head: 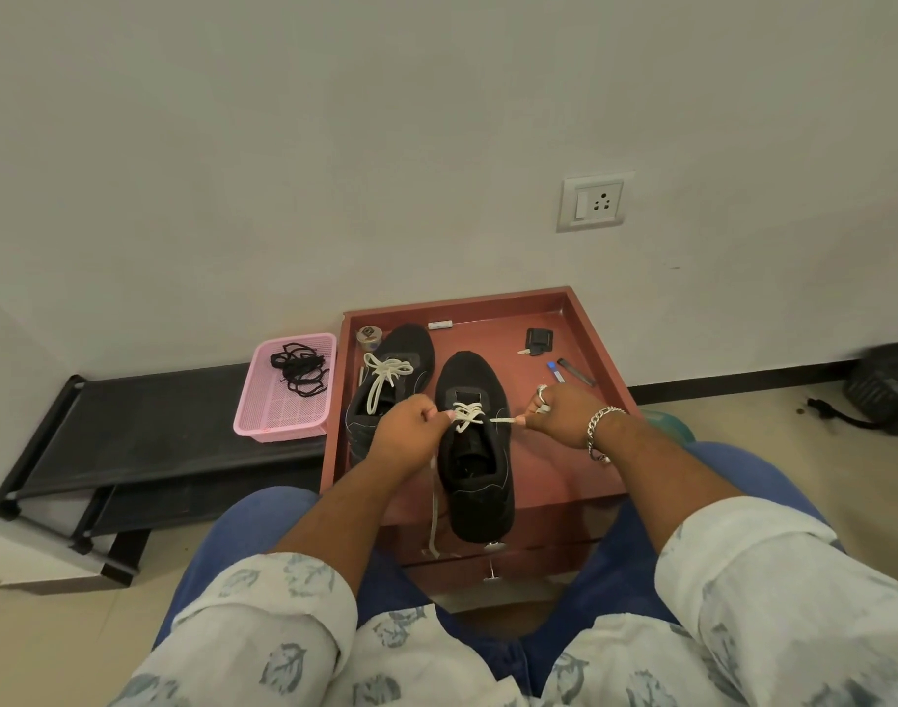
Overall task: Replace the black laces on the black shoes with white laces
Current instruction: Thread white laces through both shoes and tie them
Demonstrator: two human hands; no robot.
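Each hand's grip pinches one end of the white lace: left hand (pixel 405 432), right hand (pixel 554 411). The lace (pixel 468 415) crosses the near shoe (pixel 475 451) in the red tray (pixel 584 318). Best pull both ends evenly, so the lace sits snug.

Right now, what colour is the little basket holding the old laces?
Pink; the basket with the black laces shows in the head view.

A single wide-angle view looked from the person's head, forward and steeply down, close over the lap. The red tray (pixel 584 318) sat just right of centre, a white wall filled the upper half, and both forearms entered from the bottom edge.
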